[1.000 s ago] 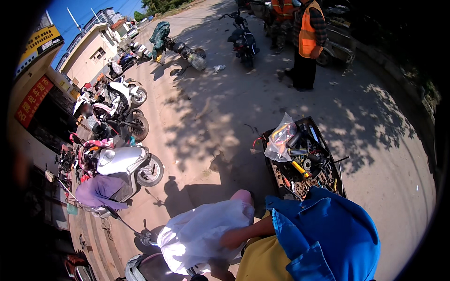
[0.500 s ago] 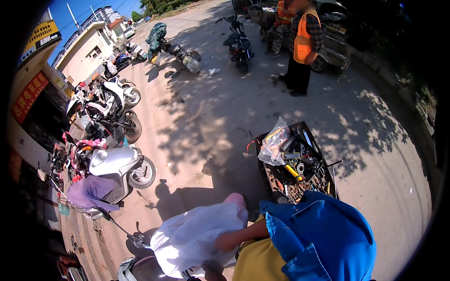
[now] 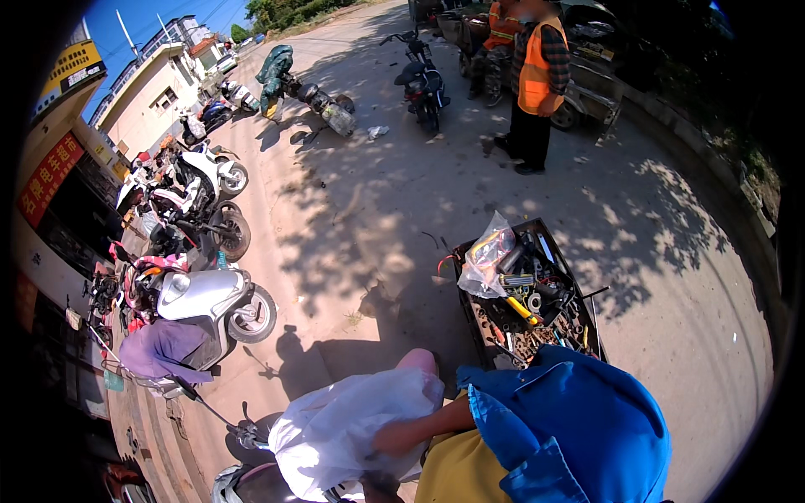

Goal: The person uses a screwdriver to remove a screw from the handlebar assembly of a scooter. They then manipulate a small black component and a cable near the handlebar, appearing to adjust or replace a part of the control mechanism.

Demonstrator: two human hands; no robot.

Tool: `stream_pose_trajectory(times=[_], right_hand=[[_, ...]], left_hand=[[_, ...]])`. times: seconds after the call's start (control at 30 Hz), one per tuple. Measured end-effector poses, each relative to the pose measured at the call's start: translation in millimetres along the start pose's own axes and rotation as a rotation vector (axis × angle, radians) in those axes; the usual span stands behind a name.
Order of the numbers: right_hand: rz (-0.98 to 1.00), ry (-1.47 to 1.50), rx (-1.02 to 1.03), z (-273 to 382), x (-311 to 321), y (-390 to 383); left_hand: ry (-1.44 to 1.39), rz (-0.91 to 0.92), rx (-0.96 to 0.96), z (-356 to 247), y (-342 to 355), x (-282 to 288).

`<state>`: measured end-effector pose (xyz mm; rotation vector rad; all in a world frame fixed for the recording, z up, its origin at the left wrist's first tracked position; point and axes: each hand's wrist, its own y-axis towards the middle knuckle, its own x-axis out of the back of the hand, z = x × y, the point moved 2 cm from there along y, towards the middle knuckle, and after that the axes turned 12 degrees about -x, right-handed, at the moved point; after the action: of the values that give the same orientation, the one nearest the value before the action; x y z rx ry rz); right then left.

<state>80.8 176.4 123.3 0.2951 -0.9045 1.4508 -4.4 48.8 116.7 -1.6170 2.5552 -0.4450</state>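
From a blue sleeve [image 3: 549, 402] my right forearm reaches leftward, and my right hand [image 3: 398, 438] lies on a white cloth-like cover [image 3: 335, 427]. Its fingers are too indistinct to read. The cover drapes over the front of a scooter, whose handlebar and mirror [image 3: 245, 429] stick out on its left. A rounded pink thing [image 3: 419, 362] shows at the cover's far edge. Below my right hand, at the lower edge, a dark shaded shape [image 3: 380, 486] looks like my left hand; its fingers are hidden. Yellow cloth [image 3: 461, 469] shows beneath my right arm.
A black tray [image 3: 465, 306] of tools, with a clear plastic bag [image 3: 489, 260] on top, stands ahead on the right. Parked scooters, one silver [image 3: 197, 293], line the left side. Farther off are a person in an orange vest [image 3: 534, 80] and a dark motorbike [image 3: 425, 88].
The view has shifted slightly. My right hand has slid a little leftward on the white cover. The tray and the scooters stay where they were.
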Motion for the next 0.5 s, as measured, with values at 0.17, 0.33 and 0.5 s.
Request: stream_pose_trajectory(times=[0.17, 0.33, 0.5], right_hand=[[-0.017, 0.010, -0.017, 1.1, 1.4, -0.4], [-0.033, 0.028, 0.015, 22.7, 1.9, 4.6], [0.013, 0.101, -0.080, 41.5, 30.2, -15.5]], left_hand=[[0.005, 0.009, -0.009, -1.7, -4.8, 5.2], [-0.017, -0.059, -0.028, 0.3, -28.7, 42.7], [-0.130, -0.002, -0.064, -13.7, -58.9, 76.9]])
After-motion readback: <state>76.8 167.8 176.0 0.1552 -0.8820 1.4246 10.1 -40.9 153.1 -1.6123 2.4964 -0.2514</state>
